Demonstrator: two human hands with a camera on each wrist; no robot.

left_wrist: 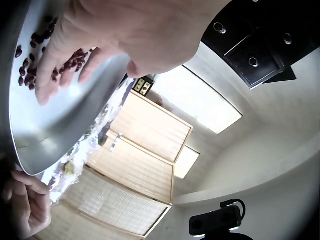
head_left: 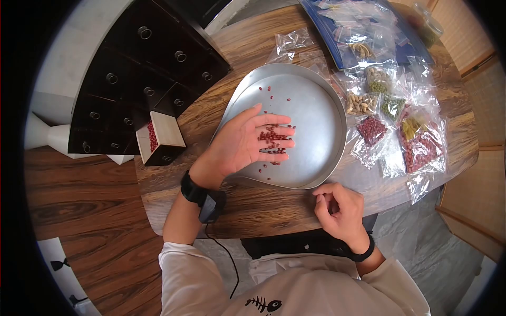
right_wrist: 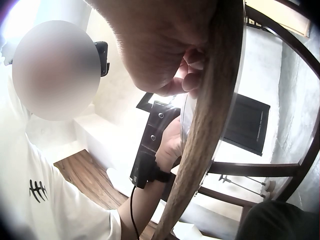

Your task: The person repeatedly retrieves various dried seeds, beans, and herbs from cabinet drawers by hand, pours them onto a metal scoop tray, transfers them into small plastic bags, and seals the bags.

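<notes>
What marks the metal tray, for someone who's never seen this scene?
Start at the wooden table. On it, between the dark drawer cabinet and the clear bags, sits the shallow metal tray, left hand over it. Unlike those neighbours, it is a single shiny silver piece, rounded at one end, with loose red beans scattered inside.

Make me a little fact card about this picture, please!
Left grip: fingers spread among red beans
Right grip: loosely curled, nothing visible inside
Metal tray: on the wooden table, beans scattered in it
Drawer: juts from the dark cabinet, red beans inside
Plastic bags: right of the tray, several filled
</notes>
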